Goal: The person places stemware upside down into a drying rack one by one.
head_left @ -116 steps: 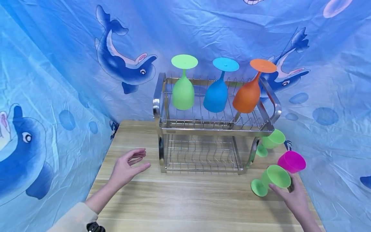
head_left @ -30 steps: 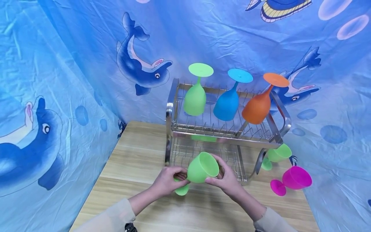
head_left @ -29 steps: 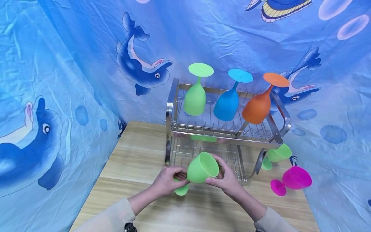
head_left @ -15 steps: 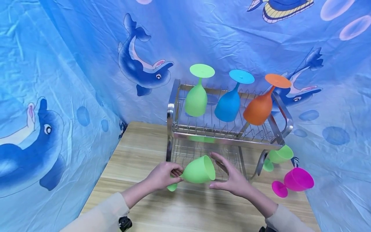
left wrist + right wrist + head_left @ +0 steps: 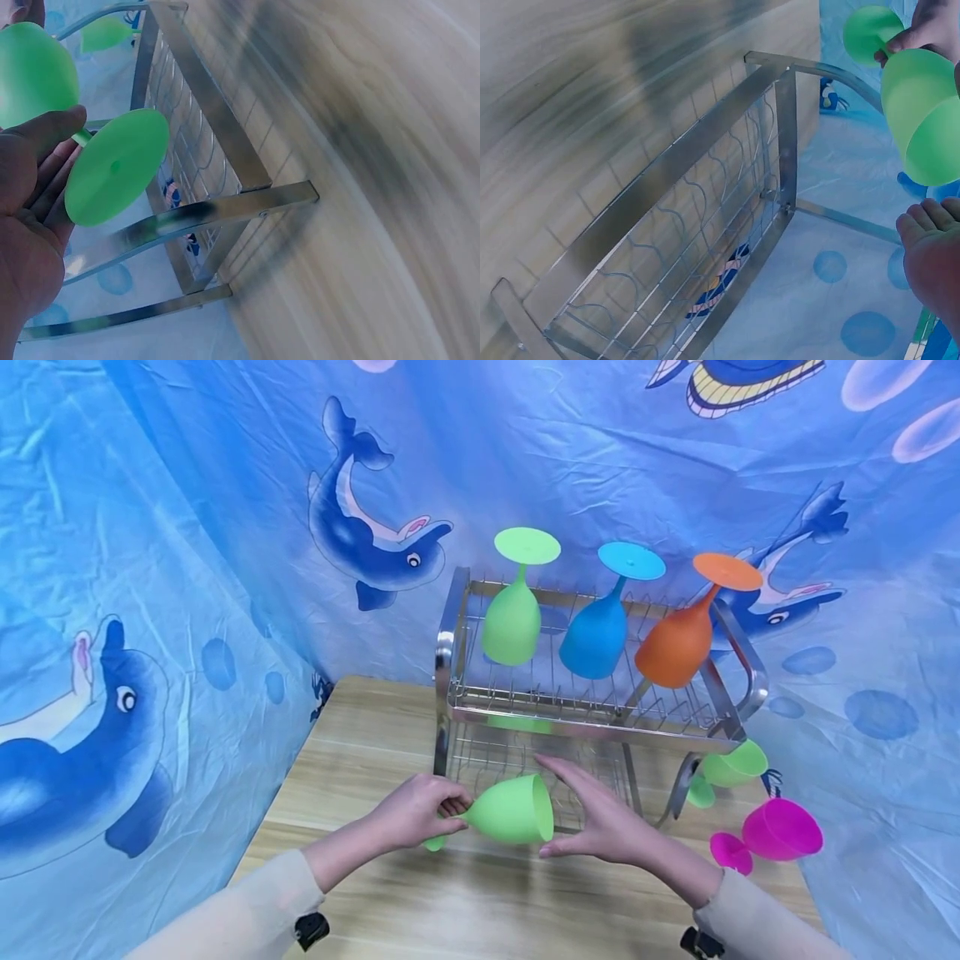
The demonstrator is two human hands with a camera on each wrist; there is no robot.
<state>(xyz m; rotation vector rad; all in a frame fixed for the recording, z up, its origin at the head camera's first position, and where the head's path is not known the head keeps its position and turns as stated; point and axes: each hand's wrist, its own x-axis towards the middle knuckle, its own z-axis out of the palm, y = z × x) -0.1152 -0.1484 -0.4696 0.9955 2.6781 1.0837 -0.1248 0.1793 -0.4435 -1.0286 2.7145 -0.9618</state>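
Observation:
My left hand (image 5: 420,810) pinches the stem of a green plastic goblet (image 5: 512,811), which lies sideways in the air with its mouth toward the right. In the left wrist view the goblet's round foot (image 5: 116,166) shows beyond the thumb. Spread fingers of my right hand (image 5: 603,814) stand just right of the goblet's rim, apart from it. Behind, on the metal dish rack (image 5: 600,727), a green goblet (image 5: 512,625), a blue goblet (image 5: 595,637) and an orange goblet (image 5: 676,646) stand upside down on the upper tier.
Right of the rack, a magenta goblet (image 5: 782,830) and another green goblet (image 5: 735,763) lie tipped on the wooden table (image 5: 360,727). A blue dolphin-print cloth (image 5: 225,485) hangs behind and at both sides.
The right hand has brought the green goblet from the table's right side to the middle. The left hand has taken its stem, and the right hand has let go of the bowl.

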